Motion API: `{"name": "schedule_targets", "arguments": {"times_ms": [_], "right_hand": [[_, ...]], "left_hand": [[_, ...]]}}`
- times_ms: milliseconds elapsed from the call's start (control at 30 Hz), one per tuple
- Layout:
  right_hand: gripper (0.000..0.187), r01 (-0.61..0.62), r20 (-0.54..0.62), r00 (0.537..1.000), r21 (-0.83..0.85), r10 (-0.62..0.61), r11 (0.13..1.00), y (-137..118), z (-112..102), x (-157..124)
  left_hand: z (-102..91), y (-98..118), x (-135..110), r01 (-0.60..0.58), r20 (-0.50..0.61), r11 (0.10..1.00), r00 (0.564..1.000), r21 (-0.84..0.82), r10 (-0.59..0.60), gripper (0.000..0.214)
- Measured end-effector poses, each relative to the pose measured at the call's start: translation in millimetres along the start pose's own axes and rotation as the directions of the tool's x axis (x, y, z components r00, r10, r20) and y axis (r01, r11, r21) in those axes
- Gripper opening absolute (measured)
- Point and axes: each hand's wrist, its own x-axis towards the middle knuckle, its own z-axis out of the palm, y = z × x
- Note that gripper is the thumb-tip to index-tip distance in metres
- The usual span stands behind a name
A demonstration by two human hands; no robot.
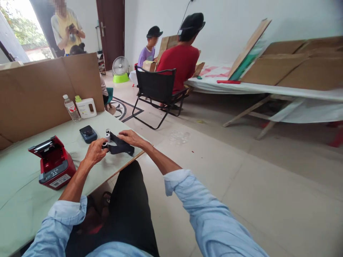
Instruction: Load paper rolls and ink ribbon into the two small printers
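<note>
My left hand (95, 152) pinches a small white roll with a dark core (104, 145), which looks like a paper roll, above the table's right part. Just behind it stands a second small white roll (107, 136). A black strap (122, 148) lies looped beside the rolls, close to the table's front edge. Over the strap's far side reaches my right hand (133, 138), its fingers stretched out and touching or nearly touching it. To the left is a red label or receipt printer (57, 167) with its lid raised. A dark blue handheld device (88, 134) lies behind my left hand.
A clear bottle (71, 109) and a white jug (86, 108) stand against a cardboard partition (48, 85). The table edge (125, 165) runs past my knees. Two seated people work at a white-covered table (209, 84); another person stands at the back left. A fan (120, 67) is on the floor.
</note>
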Motion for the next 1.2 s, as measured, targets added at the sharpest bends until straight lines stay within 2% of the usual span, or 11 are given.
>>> {"name": "schedule_targets", "arguments": {"times_ms": [67, 167, 300, 333, 400, 500, 633, 800, 967, 1067, 1200], "right_hand": [[0.042, 0.030, -0.033, 0.999, 0.054, -0.029, 0.998, -11, -2, -19], [0.047, 0.059, 0.077, 0.995, 0.136, -0.070, 0.989, -32, -2, -47], [0.023, 0.032, 0.270, 0.962, 0.059, -0.047, 0.998, -52, -4, -76], [0.023, 0.012, 0.293, 0.956, 0.031, -0.020, 0.999, -55, -5, -82], [0.027, -0.018, 0.286, 0.958, 0.023, 0.011, 1.000, -58, -6, -94], [0.030, -0.048, 0.218, 0.976, 0.134, 0.017, 0.990, -62, 1, -109], [0.032, -0.062, 0.153, 0.988, 0.369, 0.005, 0.927, -73, 31, -120], [0.034, 0.042, 0.062, 0.993, 0.586, -0.096, 0.809, -109, 84, -98], [0.035, 0.159, 0.101, 0.961, 0.563, -0.259, 0.811, -159, 128, -50], [0.032, 0.231, 0.140, 0.926, 0.523, -0.350, 0.821, -178, 151, -25], [0.024, 0.303, 0.172, 0.901, 0.410, -0.399, 0.861, -183, 171, -3]], "left_hand": [[-6.6, 6, -5, -0.001, 0.010, 1.000, 1.000, 0.008, 0.001, 0.038], [-17.4, 15, -14, -0.025, 0.019, 1.000, 1.000, 0.015, 0.025, 0.039], [-32.9, 26, -29, -0.051, 0.003, 0.999, 0.999, 0.008, 0.051, 0.039], [-36.6, 28, -34, -0.057, -0.005, 0.998, 0.998, 0.003, 0.057, 0.038], [-43.0, 31, -47, -0.067, -0.016, 0.998, 0.998, -0.008, 0.067, 0.036], [-49.9, 31, -71, -0.068, -0.036, 0.997, 0.997, -0.018, 0.068, 0.032], [-61.5, 23, -108, -0.068, -0.092, 0.997, 0.994, -0.036, 0.065, 0.029], [-100.0, -5, -145, -0.015, -0.217, 0.995, 0.976, -0.099, -0.007, 0.020], [-141.3, -52, -159, 0.176, -0.328, 0.977, 0.922, -0.118, -0.206, 0.021], [-147.9, -80, -158, 0.244, -0.304, 0.961, 0.913, -0.127, -0.272, 0.021], [-139.8, -106, -153, 0.291, -0.194, 0.939, 0.926, -0.185, -0.325, 0.020]]}}
